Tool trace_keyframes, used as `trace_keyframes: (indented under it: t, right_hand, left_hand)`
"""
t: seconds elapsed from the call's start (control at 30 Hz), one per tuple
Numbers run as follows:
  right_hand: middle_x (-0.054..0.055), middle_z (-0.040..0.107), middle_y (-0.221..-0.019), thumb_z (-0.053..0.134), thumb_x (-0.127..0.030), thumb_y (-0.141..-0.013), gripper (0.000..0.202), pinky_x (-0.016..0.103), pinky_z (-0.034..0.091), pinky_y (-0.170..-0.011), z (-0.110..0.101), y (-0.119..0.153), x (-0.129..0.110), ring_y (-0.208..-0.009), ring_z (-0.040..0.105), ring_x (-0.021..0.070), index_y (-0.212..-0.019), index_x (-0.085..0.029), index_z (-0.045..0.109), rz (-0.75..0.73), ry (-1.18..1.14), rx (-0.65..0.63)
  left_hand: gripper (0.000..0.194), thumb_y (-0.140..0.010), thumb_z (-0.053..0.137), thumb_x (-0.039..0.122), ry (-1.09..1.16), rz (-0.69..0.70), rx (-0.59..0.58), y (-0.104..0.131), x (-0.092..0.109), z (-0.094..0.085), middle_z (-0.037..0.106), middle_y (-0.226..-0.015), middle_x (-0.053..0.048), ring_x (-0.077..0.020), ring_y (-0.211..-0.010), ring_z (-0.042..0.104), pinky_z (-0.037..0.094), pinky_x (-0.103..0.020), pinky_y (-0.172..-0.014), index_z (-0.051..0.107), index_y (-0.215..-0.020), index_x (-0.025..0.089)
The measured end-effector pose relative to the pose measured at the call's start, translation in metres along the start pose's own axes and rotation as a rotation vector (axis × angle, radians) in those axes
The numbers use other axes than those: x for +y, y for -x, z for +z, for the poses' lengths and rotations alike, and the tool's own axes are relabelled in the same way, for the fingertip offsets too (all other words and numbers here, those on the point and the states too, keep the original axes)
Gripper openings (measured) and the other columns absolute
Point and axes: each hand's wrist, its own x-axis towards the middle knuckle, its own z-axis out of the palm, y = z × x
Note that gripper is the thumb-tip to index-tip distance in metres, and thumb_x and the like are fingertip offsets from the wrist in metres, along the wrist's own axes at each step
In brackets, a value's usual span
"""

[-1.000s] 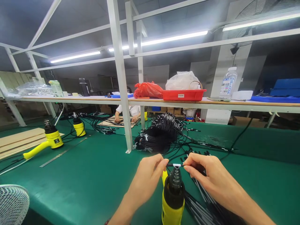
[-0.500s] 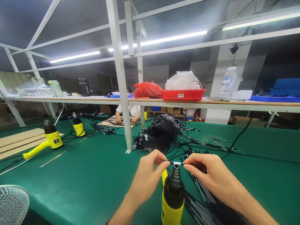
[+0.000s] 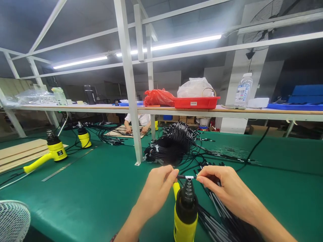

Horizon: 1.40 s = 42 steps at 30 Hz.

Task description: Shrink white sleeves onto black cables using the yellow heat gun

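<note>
A thin black cable with a white sleeve [image 3: 189, 177] is stretched level between my hands, just over the nozzle of an upright yellow heat gun [image 3: 186, 215]. My left hand [image 3: 158, 191] pinches the cable's left part between thumb and fingers. On the other side, my right hand [image 3: 227, 186] pinches its right end. A bundle of black and grey cables [image 3: 214, 222] lies on the green table, partly under my right hand and forearm.
Coiled black cables [image 3: 169, 148] lie behind the hands near a white post [image 3: 130, 84]. Two yellow heat guns [image 3: 57, 151] [image 3: 84, 137], boards [image 3: 22, 153] and a metal ruler [image 3: 68, 165] are at left. A shelf [image 3: 161, 110] holds a red tray [image 3: 196, 102]. Across the table, a person works.
My left hand has turned slightly, its fingers closing in more, and more black cable shows beside it. The white sleeve has shifted slightly left and down over the nozzle.
</note>
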Motion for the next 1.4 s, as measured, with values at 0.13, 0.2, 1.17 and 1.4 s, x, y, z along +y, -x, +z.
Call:
trace_keyframes:
  t: [0.13,0.2,1.17,1.4]
  right_hand:
    - [-0.004,0.065,-0.069,0.051,-0.043,-0.091,0.029,0.026,0.038,-0.058,0.001,-0.001,0.001,-0.064,0.054,0.0143,-0.073,-0.025,0.066,0.001,-0.028,0.004]
    - [-0.004,0.066,-0.070,0.053,-0.041,-0.090,0.027,0.026,0.038,-0.058,0.002,-0.001,0.002,-0.065,0.056,0.0143,-0.074,-0.024,0.065,0.004,-0.039,0.010]
    - [-0.003,0.059,-0.065,0.053,-0.036,-0.090,0.026,0.026,0.034,-0.055,0.005,0.003,-0.004,-0.060,0.048,0.0139,-0.068,-0.022,0.056,-0.014,-0.042,0.022]
    - [-0.003,0.064,-0.071,0.045,-0.045,-0.095,0.034,0.028,0.037,-0.059,-0.002,0.005,-0.001,-0.065,0.051,0.0155,-0.074,-0.024,0.063,-0.027,0.032,-0.015]
  left_hand:
    - [0.038,-0.100,0.044,0.042,0.041,-0.005,0.024,0.000,0.001,0.001,0.054,-0.068,0.004,-0.0146,-0.067,0.046,0.032,-0.027,-0.060,0.053,-0.071,0.019]
    - [0.031,-0.098,0.048,0.038,0.062,-0.001,0.031,0.001,0.003,0.000,0.056,-0.072,0.004,-0.0150,-0.070,0.048,0.034,-0.027,-0.063,0.055,-0.075,0.020]
    - [0.039,-0.102,0.037,0.043,0.019,0.032,0.015,0.005,0.010,-0.005,0.055,-0.073,0.002,-0.0159,-0.070,0.048,0.034,-0.028,-0.065,0.052,-0.074,0.020]
    - [0.043,-0.102,0.039,0.045,0.048,0.008,0.001,0.006,0.009,-0.002,0.049,-0.064,0.004,-0.0141,-0.063,0.042,0.029,-0.027,-0.057,0.050,-0.068,0.019]
